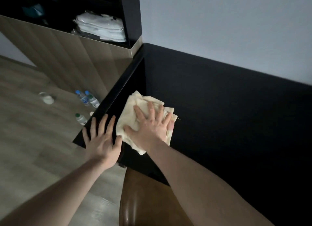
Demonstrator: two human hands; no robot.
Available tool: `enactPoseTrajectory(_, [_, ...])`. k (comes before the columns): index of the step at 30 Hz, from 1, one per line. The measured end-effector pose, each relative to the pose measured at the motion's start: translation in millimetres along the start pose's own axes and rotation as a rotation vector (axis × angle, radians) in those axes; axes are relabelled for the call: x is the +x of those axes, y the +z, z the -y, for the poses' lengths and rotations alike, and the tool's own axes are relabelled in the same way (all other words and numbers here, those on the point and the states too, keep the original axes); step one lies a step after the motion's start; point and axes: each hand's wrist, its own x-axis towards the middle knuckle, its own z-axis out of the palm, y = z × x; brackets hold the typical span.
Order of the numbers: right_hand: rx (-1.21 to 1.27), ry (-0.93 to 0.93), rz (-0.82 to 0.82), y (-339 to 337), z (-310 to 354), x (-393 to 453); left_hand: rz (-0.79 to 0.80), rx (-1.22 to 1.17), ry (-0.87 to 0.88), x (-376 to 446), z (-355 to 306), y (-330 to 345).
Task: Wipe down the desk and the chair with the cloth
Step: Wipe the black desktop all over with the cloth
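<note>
The black desk [219, 107] fills the centre and right of the frame, its left edge running diagonally from upper centre toward lower left. A cream cloth [135, 107], loosely folded, lies on the desk surface just inside that left edge, at mid-frame. The right hand [151, 124] lies flat on top of the cloth, fingers straight and spread, palm pressing down; nothing is curled round the fabric. The left hand [101, 139] rests just beside the cloth at the desk's near left corner, fingers extended and slightly fanned over the edge, the thumb close to the cloth's hem; it grasps nothing. Both forearms enter from the bottom of the frame. The brown leather chair [135, 200] shows at lower centre, its glossy back directly below the desk's front edge and between the two arms. On the wood-look floor [33, 133] at left stand three plastic water bottles [87, 99] close to the desk's side, with a small white-based glass item [47, 98] further left, too blurred to identify. In the upper left, a dark open shelf [131, 15] holds a stack of folded white linen in clear wrapping [101, 27]. A pale wall [236, 23] occupies the upper right.
</note>
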Motion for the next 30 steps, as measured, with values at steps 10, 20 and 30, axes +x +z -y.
enactPoseTrajectory(10, [0.056, 0.012, -0.093, -24, -39, 73, 0.035, 0.032, 0.009, 3, 0, 1])
enactPoseTrajectory(20, [0.006, 0.009, -0.046, -10, -15, 54, -0.004, 0.015, 0.013, 2, 2, 3])
enactPoseTrajectory(30, [-0.016, -0.095, -0.014, 8, -85, -80, 0.041, -0.031, 0.019, 0, 0, -9])
